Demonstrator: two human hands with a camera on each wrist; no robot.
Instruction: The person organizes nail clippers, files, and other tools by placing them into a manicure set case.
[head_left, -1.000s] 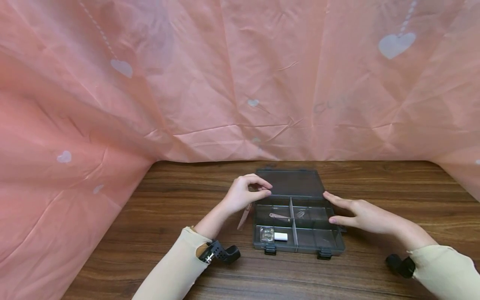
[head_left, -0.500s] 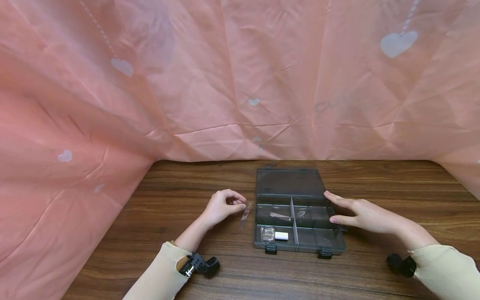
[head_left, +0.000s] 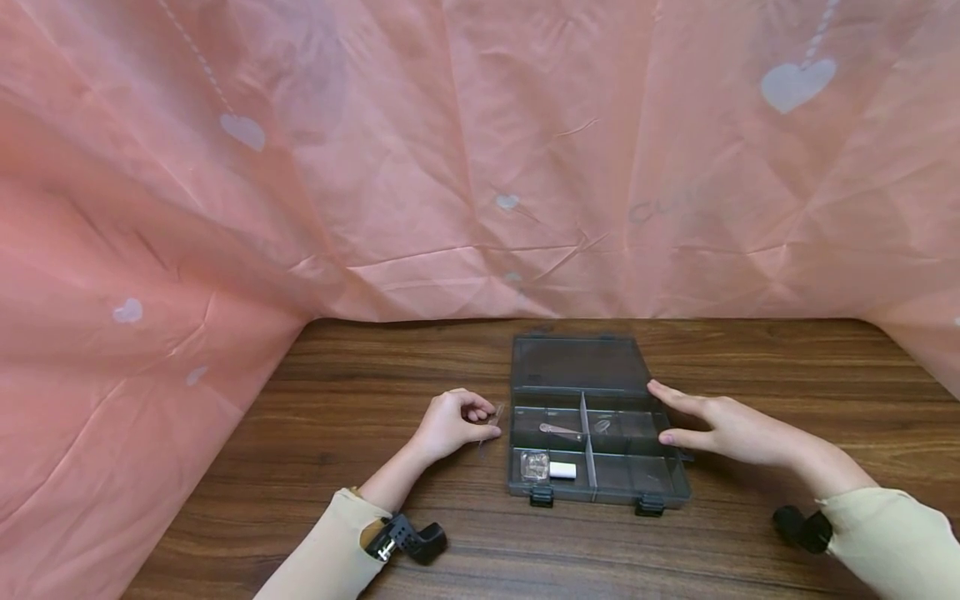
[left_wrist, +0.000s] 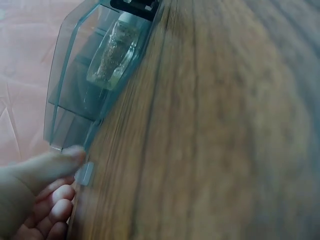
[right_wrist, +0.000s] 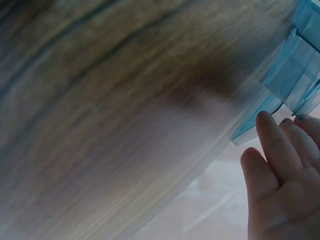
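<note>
My open grey box lies unmoved mid-bench. My right hand still rests flat-fingered against its right edge; my left hand has withdrawn leftward, pinching a clear divider strip beside it.

Left hand pinching clear strip beside open compartment box, right hand on its edge.
</note>
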